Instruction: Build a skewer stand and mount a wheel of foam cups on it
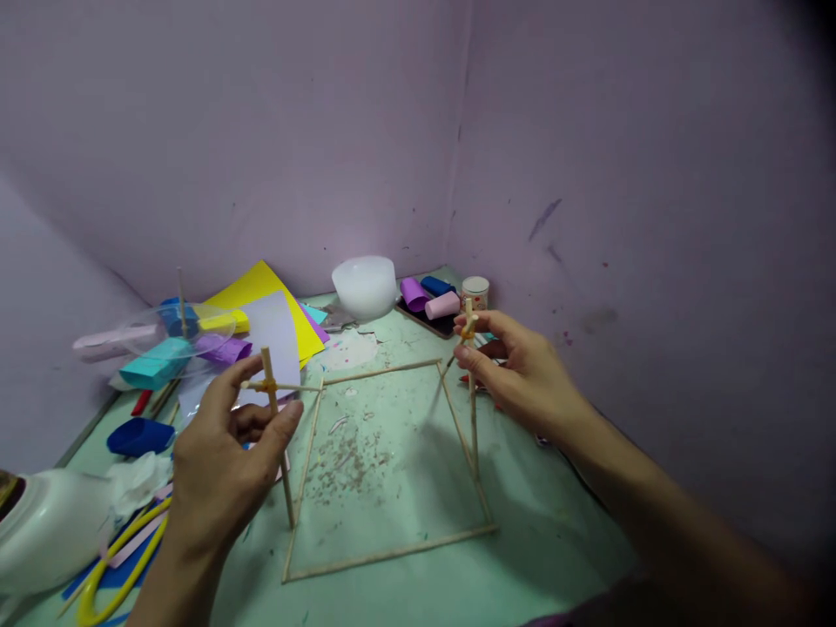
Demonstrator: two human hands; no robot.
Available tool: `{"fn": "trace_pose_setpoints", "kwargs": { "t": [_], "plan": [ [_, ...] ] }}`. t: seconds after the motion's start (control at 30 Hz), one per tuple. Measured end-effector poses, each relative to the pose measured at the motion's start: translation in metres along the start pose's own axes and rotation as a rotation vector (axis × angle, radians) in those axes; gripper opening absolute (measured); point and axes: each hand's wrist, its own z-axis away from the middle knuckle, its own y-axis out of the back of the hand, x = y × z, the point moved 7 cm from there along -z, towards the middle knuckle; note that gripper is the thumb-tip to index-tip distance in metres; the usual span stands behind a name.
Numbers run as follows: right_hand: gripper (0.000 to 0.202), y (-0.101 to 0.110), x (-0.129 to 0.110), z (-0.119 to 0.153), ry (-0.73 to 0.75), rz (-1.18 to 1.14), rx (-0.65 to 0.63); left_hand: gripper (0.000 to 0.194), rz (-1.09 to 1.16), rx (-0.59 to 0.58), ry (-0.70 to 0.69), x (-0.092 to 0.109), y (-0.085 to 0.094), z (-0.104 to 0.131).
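The left hand point(239, 444) holds the left banded wooden-stick joint point(269, 386); the right hand point(515, 361) pinches the right banded wooden-stick joint point(468, 333). The four-sided thin wooden-stick frame point(392, 553) lies flat between them on the pale green table point(405, 453).

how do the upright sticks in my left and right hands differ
The left stick leans, its top toward the left; the right stick looks nearly vertical. The left hand grips below the left stick's binding, while the right hand pinches around the right stick's binding. Both sticks have yellow-orange bindings near the top.
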Motion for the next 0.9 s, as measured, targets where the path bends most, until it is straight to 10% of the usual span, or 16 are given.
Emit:
{"fn": "trace_pose_setpoints", "kwargs": {
  "t": [0.33, 0.6, 0.9],
  "plan": [
    [0.016, -0.009, -0.002, 0.000, 0.041, 0.005, -0.045, 0.053, -0.199, 0.117, -0.024, 0.015, 0.003, -0.007],
    [0.013, -0.014, -0.007, 0.000, 0.100, 0.005, -0.046, 0.058, -0.445, 0.320, -0.428, 0.067, 0.007, -0.009],
    [0.019, -0.020, -0.009, -0.001, 0.105, 0.009, -0.058, 0.053, -1.026, 0.058, -0.961, 0.111, -0.031, -0.007]
  ]
}}
